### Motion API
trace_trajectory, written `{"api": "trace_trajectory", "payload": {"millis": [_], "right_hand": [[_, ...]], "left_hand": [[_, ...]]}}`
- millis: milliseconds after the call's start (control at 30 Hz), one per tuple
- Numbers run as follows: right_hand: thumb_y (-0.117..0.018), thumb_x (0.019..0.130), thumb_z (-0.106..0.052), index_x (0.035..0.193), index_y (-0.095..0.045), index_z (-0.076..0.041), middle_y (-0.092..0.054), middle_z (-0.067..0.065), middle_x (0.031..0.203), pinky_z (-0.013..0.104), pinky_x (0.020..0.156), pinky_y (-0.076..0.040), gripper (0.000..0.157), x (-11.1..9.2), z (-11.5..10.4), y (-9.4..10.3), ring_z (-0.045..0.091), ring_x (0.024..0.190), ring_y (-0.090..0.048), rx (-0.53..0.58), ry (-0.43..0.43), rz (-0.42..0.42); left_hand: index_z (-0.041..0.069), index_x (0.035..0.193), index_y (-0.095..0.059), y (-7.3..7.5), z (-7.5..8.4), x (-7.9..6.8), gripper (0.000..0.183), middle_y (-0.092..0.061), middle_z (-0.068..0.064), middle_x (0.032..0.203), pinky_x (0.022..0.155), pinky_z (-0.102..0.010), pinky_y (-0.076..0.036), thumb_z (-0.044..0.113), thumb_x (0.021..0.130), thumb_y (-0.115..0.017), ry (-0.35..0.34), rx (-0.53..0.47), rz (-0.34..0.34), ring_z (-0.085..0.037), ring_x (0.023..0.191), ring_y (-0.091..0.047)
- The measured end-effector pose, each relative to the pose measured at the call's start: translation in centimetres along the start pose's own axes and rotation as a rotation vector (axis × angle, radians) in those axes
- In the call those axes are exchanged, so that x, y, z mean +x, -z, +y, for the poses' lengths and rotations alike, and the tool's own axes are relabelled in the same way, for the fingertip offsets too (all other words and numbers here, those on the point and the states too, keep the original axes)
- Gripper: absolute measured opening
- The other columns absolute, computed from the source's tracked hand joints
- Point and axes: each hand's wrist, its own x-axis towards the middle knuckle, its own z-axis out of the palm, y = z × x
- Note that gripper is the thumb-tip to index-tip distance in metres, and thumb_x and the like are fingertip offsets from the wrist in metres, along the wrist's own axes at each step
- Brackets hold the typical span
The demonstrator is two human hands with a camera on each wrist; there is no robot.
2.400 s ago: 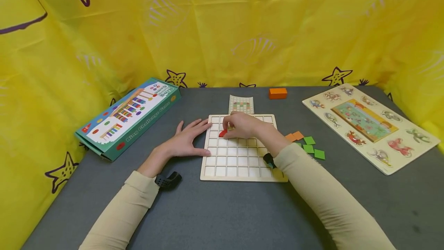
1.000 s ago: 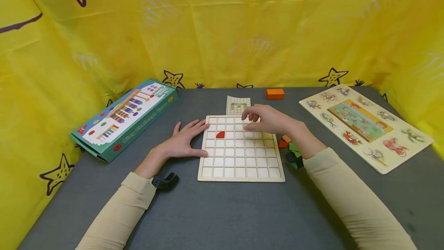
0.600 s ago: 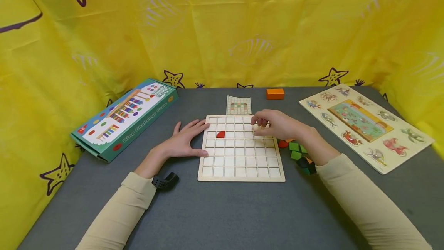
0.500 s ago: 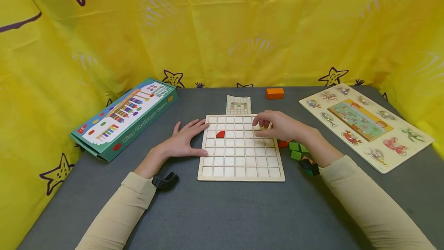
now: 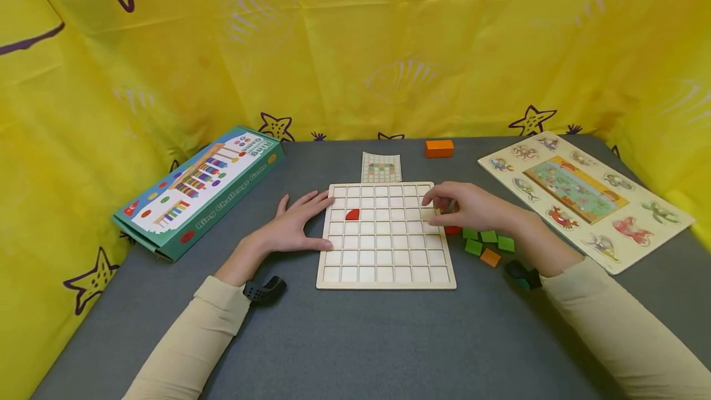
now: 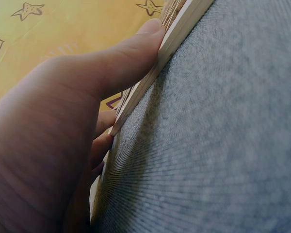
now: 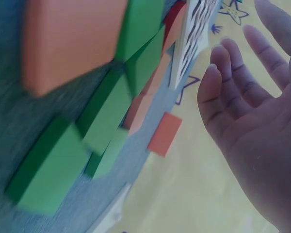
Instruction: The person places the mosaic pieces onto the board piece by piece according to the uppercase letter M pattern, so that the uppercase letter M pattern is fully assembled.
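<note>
A wooden grid board (image 5: 355, 285) lies on the table, with one red quarter-circle tile (image 5: 352, 215) in a cell at its upper left. My left hand (image 5: 294, 227) rests spread at the board's left edge; in the left wrist view its thumb (image 6: 136, 51) touches the rim. Over the board's right edge hovers my right hand (image 5: 472, 205), fingers loosely bent. The right wrist view shows no tile in its palm (image 7: 262, 136). Below that hand lie several green square tiles (image 5: 505, 244), an orange tile (image 5: 490, 257) and a partly hidden red tile (image 5: 452, 230).
A printed pattern card (image 5: 381, 168) lies against the board's far edge. An orange block (image 5: 439, 149) stands behind. At left is a ring game box (image 5: 202, 187); at right, a sea-animal puzzle board (image 5: 583, 190). Yellow cloth (image 5: 344, 66) encloses the table.
My right hand has let go of the red tile, which stays in its cell, and has moved right across the board to its edge by the loose tiles. My left hand stays put.
</note>
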Motion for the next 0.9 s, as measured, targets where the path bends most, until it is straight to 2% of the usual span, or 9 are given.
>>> {"api": "trace_trajectory", "payload": {"millis": [200,533,700,900], "right_hand": [[-0.079,0.091,-0.019,0.118,-0.068,-0.006,-0.062,0.004,0.095,0.037,0.077,-0.049,0.031,-1.3,0.8,0.3,0.021,0.087,-0.055,-0.005,-0.039,-0.008],[-0.078,0.091,-0.020,0.112,-0.071,-0.009,-0.060,-0.003,0.090,0.033,0.075,-0.050,0.024,-2.7,1.9,0.5,0.017,0.082,-0.055,-0.063,-0.016,-0.034],[-0.077,0.092,-0.018,0.110,-0.071,-0.009,-0.063,-0.001,0.095,0.036,0.077,-0.051,0.021,-3.0,2.3,0.5,0.016,0.085,-0.056,-0.064,-0.010,-0.047],[-0.078,0.091,-0.017,0.105,-0.072,-0.012,-0.057,-0.002,0.089,0.033,0.072,-0.047,0.016,-2.7,2.7,0.2,0.015,0.079,-0.052,-0.109,0.031,-0.048]], "left_hand": [[0.019,0.163,-0.026,0.0,0.0,0.0,0.101,-0.016,-0.004,0.168,0.109,-0.068,0.013,0.062,0.084,-0.073,-0.008,-0.005,0.000,-0.030,0.153,-0.006],[0.019,0.163,-0.026,0.0,0.1,-0.1,0.101,-0.017,-0.004,0.167,0.109,-0.068,0.013,0.061,0.084,-0.074,-0.002,-0.003,0.007,-0.029,0.153,-0.007],[0.019,0.162,-0.026,0.0,0.2,-0.1,0.102,-0.018,-0.005,0.167,0.109,-0.068,0.013,0.061,0.084,-0.074,0.001,0.001,0.005,-0.029,0.153,-0.007],[0.019,0.162,-0.026,0.0,0.1,0.0,0.102,-0.018,-0.005,0.167,0.109,-0.068,0.013,0.061,0.083,-0.074,-0.002,0.005,0.008,-0.030,0.153,-0.007]]}}
